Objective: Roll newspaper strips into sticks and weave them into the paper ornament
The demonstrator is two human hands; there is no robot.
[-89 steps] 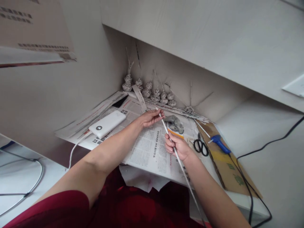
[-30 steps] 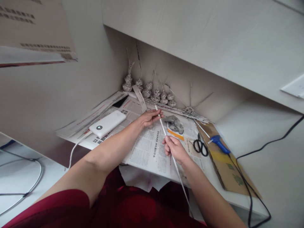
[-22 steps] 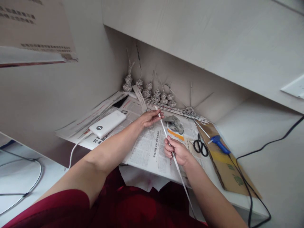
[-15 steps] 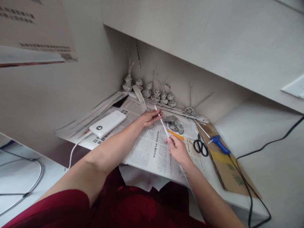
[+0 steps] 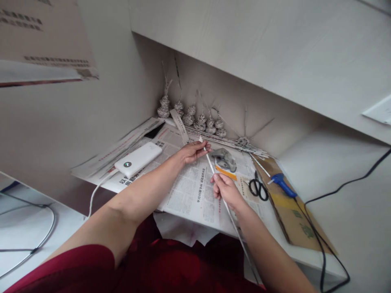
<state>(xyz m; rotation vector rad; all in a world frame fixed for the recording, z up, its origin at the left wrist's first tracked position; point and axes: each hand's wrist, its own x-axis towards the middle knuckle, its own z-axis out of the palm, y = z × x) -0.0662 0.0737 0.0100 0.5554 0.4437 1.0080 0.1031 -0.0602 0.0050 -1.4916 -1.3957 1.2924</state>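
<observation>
A thin white rolled-paper stick (image 5: 210, 162) slants across the space between my hands, above the newspaper (image 5: 186, 195). My left hand (image 5: 194, 151) pinches it near its far tip, which pokes out past the fingers. Lower down, my right hand (image 5: 225, 188) closes around the same stick. From beneath the right hand a long pale tail runs down past the table's front edge, beside my forearm. A grey crumpled cloth (image 5: 225, 159) lies just beyond the right hand, and black-handled scissors (image 5: 258, 189) rest to its right.
Several woven paper gourd shapes (image 5: 190, 115) line the back wall, behind a bundle of paper sticks (image 5: 226, 140). A white power bank (image 5: 139, 158) with a cable sits left. At right, a blue glue gun (image 5: 284, 185) lies on cardboard (image 5: 293, 215), its black cord trailing off.
My right hand has turned slightly, and more of the paper tail shows below it. The left hand has barely moved, still pinching near the tip.
</observation>
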